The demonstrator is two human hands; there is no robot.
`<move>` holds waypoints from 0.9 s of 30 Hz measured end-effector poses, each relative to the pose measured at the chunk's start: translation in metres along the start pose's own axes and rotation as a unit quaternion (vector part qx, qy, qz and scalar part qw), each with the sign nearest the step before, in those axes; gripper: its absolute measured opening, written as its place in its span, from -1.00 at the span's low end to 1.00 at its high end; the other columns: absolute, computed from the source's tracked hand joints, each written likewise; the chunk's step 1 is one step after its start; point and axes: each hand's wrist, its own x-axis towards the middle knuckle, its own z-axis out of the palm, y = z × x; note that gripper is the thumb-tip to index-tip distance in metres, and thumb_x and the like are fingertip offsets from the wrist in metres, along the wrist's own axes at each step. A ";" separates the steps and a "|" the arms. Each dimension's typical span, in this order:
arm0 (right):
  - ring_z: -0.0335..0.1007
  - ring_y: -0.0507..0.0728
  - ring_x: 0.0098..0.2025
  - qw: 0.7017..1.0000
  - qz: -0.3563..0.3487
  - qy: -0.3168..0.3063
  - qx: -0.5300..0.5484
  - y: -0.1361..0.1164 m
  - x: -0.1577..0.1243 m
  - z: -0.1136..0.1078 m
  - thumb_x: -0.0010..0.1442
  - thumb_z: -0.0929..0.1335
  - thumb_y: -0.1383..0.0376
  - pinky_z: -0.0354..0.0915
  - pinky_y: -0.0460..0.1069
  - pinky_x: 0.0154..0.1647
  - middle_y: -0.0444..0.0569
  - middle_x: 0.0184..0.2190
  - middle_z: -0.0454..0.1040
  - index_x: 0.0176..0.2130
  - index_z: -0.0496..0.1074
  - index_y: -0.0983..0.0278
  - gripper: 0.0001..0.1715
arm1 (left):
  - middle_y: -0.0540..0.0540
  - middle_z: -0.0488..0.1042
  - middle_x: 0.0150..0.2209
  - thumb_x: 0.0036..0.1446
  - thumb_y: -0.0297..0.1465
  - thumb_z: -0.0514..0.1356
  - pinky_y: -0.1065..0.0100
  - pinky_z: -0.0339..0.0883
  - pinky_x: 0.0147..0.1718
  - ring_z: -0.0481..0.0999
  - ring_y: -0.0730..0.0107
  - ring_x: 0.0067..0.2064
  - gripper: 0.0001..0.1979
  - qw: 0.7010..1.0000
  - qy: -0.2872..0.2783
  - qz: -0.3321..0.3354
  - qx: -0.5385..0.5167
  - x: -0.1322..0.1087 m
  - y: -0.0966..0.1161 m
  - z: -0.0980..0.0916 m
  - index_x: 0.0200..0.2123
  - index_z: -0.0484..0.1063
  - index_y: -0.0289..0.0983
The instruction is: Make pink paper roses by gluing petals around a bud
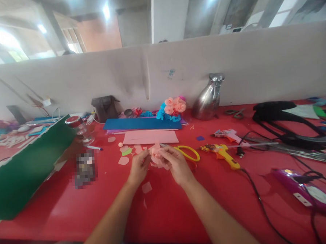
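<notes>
A pink paper flower (156,155) is held up between both hands, above the red table. My left hand (139,167) pinches its left side, with the fingers closed. From the right, my right hand (177,165) grips the petals between thumb and fingers. Yellow-handled scissors (192,154) lie just beyond my right hand, their blades partly hidden. Left of the flower are loose pink paper petals (124,160) and a small green paper piece (127,151). Nearer to me, a pale pink petal (146,187) rests below the hands.
A yellow glue gun (225,155) lies to the right, its cord running forward, beside a purple power strip (305,189). Behind stand a steel jug (208,97) and a bunch of finished paper flowers (175,106). A green board (31,172) and a glass jar (80,130) stand left.
</notes>
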 end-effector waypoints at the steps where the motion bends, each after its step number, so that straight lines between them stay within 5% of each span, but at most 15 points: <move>1: 0.18 -0.02 -0.53 1.000 0.001 -0.004 0.009 0.000 0.000 0.000 0.03 0.42 0.13 0.10 -0.12 -0.56 -0.14 -0.55 0.38 -0.46 0.45 0.26 -0.76 | -0.03 0.40 -0.47 0.16 -0.42 0.04 0.43 0.17 -0.40 0.33 0.42 -0.43 -0.82 1.000 -0.005 0.006 0.002 0.000 -0.002 0.000 -0.41 0.42 -0.28; 8: 0.06 -0.06 -0.60 1.000 -0.023 -0.001 0.014 -0.003 -0.002 0.003 -0.01 0.45 0.17 0.02 -0.12 -0.60 -0.20 -0.65 0.26 -0.45 0.50 0.26 -0.80 | -0.03 0.38 -0.46 0.18 -0.43 0.03 0.42 0.21 -0.34 0.35 0.41 -0.38 -0.81 0.999 -0.027 0.033 -0.020 0.001 -0.009 -0.001 -0.40 0.40 -0.30; 17: 0.19 -0.03 -0.54 0.992 -0.009 0.022 0.121 -0.002 0.000 0.001 0.08 0.39 0.07 0.17 -0.11 -0.50 -0.16 -0.54 0.38 -0.35 0.49 0.23 -0.72 | -0.01 0.38 -0.45 0.17 -0.38 0.09 0.44 0.19 -0.35 0.31 0.45 -0.39 -0.84 0.995 0.000 0.003 -0.104 0.002 -0.010 0.000 -0.39 0.42 -0.29; 27: 0.13 -0.06 -0.59 0.999 -0.029 -0.007 0.010 -0.003 -0.003 0.003 0.05 0.42 0.12 0.09 -0.13 -0.60 -0.18 -0.59 0.34 -0.44 0.46 0.26 -0.76 | -0.04 0.44 -0.38 0.12 -0.35 0.17 0.38 0.26 -0.25 0.39 0.39 -0.32 -0.88 0.980 0.005 -0.039 -0.197 0.001 -0.009 0.006 -0.36 0.45 -0.28</move>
